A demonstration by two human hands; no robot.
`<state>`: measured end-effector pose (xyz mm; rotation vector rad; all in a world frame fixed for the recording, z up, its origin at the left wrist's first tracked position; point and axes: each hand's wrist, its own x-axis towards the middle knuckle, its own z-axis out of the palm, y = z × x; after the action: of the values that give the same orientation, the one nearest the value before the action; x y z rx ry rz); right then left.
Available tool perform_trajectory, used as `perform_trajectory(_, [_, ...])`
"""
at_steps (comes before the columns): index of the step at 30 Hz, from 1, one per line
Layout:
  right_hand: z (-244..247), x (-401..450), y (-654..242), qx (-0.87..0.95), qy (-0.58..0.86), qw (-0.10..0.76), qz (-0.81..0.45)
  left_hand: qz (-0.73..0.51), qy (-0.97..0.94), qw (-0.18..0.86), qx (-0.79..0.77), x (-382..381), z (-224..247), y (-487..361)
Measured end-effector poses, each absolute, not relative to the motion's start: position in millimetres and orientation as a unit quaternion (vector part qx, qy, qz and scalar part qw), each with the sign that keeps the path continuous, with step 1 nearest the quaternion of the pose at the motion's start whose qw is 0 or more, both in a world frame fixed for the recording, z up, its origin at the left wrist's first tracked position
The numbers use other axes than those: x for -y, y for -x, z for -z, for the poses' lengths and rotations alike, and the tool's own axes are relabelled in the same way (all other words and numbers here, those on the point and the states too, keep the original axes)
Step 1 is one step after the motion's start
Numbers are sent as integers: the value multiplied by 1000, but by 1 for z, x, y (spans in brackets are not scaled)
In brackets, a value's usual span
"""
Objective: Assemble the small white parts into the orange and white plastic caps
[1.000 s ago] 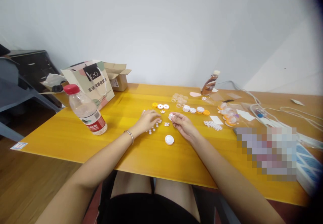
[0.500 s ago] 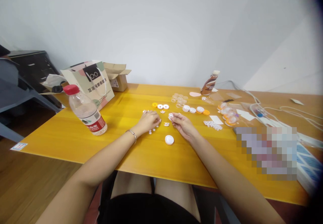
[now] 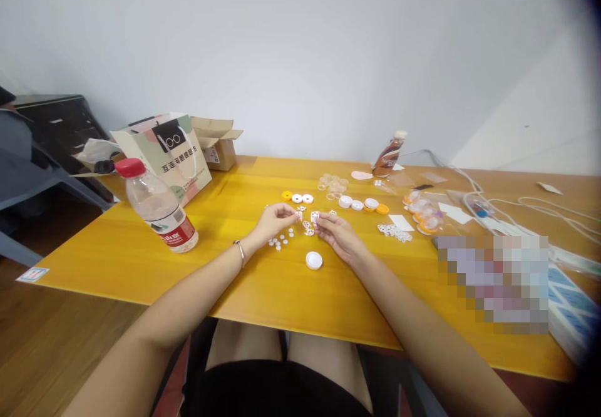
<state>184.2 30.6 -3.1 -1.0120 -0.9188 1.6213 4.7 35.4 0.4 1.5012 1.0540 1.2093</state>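
Observation:
My left hand point(image 3: 277, 221) pinches a small white piece point(image 3: 298, 216), partly covered by its fingertips. Opposite it, a short gap away, my right hand point(image 3: 342, 236) grips a small white piece with holes in it point(image 3: 315, 218) between thumb and fingers. Similar cut-out pieces point(image 3: 310, 232) lie on the table between and behind the hands. Several small white discs point(image 3: 282, 239) are scattered under the left wrist. A round white lid-like part point(image 3: 314, 260) lies nearer my body, between the forearms.
White and orange round parts point(image 3: 370, 203) and clear rings point(image 3: 333, 183) lie farther back. A red-capped bottle point(image 3: 162, 210) stands at left before a paper bag point(image 3: 183, 160). A brown drink bottle point(image 3: 389, 155) stands at the back; cables point(image 3: 474, 185) and packets spread right.
My left hand has risen from the small discs, uncovering them, and now has a white piece at its fingertips. The right hand has barely moved, its white piece turned slightly.

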Motion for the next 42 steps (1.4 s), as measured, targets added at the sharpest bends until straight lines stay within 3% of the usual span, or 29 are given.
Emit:
perform_trajectory(12, [0,-26,-182,385,402,454,-696,-467,-655,475,-356,-30,-3,-9])
perform_trajectory(28, [2,-24,-180,425,392,425,-696,-453,-755,282,-381,-24,-1,-12])
perform_trajectory(42, [3,-25,-181,436,390,421,-693,-464,-757,253,-383,-23,-1,-12])
